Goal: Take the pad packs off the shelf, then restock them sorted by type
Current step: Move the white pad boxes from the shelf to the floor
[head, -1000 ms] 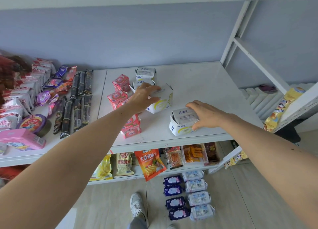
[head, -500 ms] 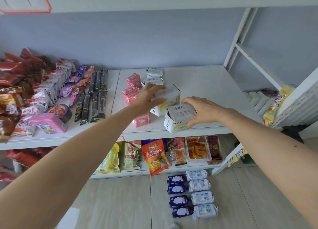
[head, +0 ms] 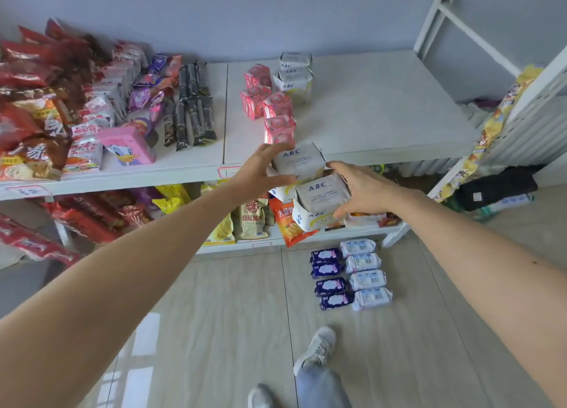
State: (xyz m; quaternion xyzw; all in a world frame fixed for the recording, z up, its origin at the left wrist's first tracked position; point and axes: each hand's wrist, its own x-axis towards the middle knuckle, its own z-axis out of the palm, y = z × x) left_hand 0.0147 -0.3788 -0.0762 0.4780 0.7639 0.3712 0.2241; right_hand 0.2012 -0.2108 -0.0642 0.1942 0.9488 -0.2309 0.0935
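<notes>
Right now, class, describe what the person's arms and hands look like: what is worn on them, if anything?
Both forearms are bare, with no sleeves in view. The left hand and the right hand wear no gloves, and no rings, watch or bracelet show.

Four pink pad packs [head: 270, 106] sit on the shelf [head: 383, 106] beside three white ABC packs [head: 294, 76]. Two more ABC packs [head: 310, 180] are in hand. On the floor [head: 214, 300]: four dark blue packs [head: 329, 277], four pale ones [head: 366, 274].

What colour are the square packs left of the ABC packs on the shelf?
Pink packs, with white and red print; head view.
</notes>
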